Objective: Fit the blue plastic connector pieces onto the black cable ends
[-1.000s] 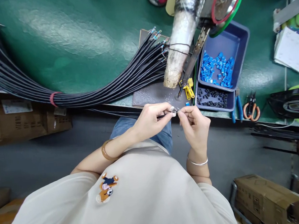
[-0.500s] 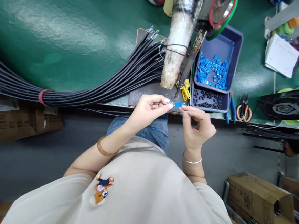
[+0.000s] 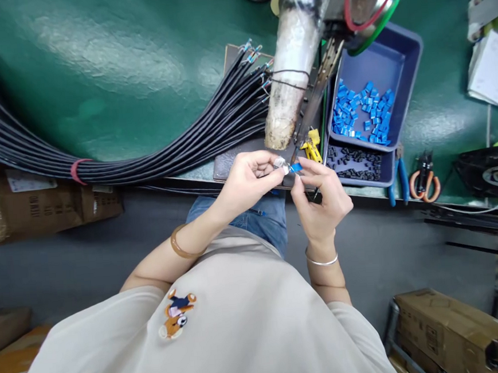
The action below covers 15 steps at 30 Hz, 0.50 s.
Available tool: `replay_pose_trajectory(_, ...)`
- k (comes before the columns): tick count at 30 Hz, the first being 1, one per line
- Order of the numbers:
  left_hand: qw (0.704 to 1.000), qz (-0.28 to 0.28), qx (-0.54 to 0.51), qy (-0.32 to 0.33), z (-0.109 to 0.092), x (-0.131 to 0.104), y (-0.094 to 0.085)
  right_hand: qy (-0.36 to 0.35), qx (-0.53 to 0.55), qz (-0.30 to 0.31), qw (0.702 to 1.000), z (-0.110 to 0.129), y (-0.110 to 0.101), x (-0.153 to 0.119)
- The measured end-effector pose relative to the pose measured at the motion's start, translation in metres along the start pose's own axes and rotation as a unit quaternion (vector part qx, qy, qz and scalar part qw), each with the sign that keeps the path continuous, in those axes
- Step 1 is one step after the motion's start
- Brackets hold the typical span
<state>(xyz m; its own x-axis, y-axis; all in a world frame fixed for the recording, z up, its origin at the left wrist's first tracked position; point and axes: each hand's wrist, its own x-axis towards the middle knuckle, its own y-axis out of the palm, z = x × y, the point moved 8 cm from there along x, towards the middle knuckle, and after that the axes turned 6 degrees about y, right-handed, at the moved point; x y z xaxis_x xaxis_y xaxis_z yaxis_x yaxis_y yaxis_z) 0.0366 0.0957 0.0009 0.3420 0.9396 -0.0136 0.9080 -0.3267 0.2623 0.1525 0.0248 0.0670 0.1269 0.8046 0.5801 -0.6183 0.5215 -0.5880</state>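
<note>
Between my two hands is a small blue connector (image 3: 294,167). My left hand (image 3: 248,181) is closed in a pinch at its left end, with white covering on the fingertips. My right hand (image 3: 324,195) pinches the right end between thumb and fingers. Just above the connector, a dark slender metal tool (image 3: 311,104) points down, its tip close to my fingers. A white wrapped tube (image 3: 285,86) hangs beside that tool. To the right lies a yellow tool (image 3: 313,146). What the left fingertips cover is too small to make out.
A bundle of black cables (image 3: 152,157) crosses the green bench (image 3: 105,60). Right of my hands, a blue-grey bin (image 3: 408,76) holds blue pieces, above another bin with black pieces (image 3: 355,164). Blue-handled pliers (image 3: 398,177), orange-handled cutters (image 3: 424,181) and a fan (image 3: 493,173) line the edge.
My right fingers have moved left and now grip the blue connector, which tilts up at its right end. The left hand stays in its pinch. The camera view has shifted slightly.
</note>
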Motion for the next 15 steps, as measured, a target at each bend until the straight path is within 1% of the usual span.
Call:
replay_pose_trajectory(8,1.000,0.002,0.010,0.008,-0.0083,0.0009,-0.0014,0.009,0.005,0.011,1.000,0.0044,-0.0026,0.0039)
replay_pose_trajectory(13,0.999,0.034,0.018,-0.029,-0.0048,-0.0016,0.0018,-0.004,0.000,0.013,1.000,0.0057,-0.0032,-0.0004)
replay_pose_trajectory(15,0.998,0.043,0.020,-0.035,-0.0051,-0.0030,0.0035,-0.003,0.004,0.017,1.000,0.0054,-0.0037,-0.0017)
